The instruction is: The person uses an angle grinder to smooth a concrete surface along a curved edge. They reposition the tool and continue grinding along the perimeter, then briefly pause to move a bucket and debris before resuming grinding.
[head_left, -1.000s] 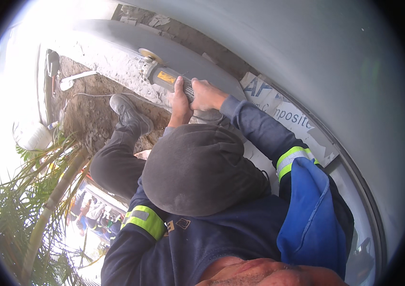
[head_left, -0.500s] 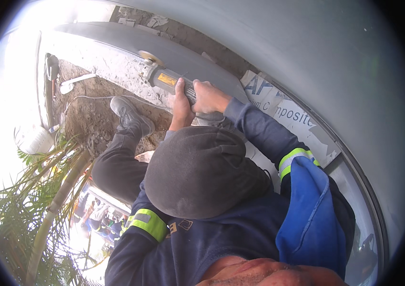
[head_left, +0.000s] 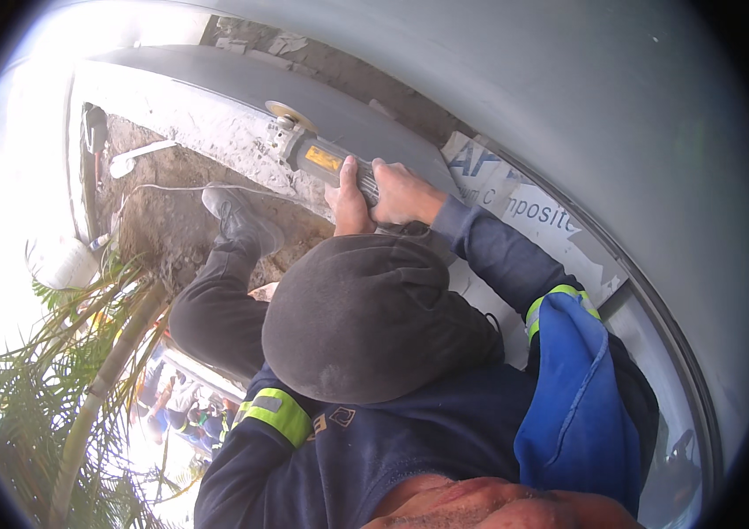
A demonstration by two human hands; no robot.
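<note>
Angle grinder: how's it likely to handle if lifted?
The angle grinder is probably heavy for its size, given the metal-looking gear head. It looks hard-shelled, so unlikely to flex. Set down, its protruding disc may stop it rolling freely.

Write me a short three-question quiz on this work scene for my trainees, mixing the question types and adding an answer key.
1. What do the left hand and the right hand both hold?
2. True or false: the blue cloth is on the person's right side.
3. Fill in the blank: the leafy plant shows in the lower ____ part of the picture.

Key
1. An angle grinder
2. True
3. left
</note>
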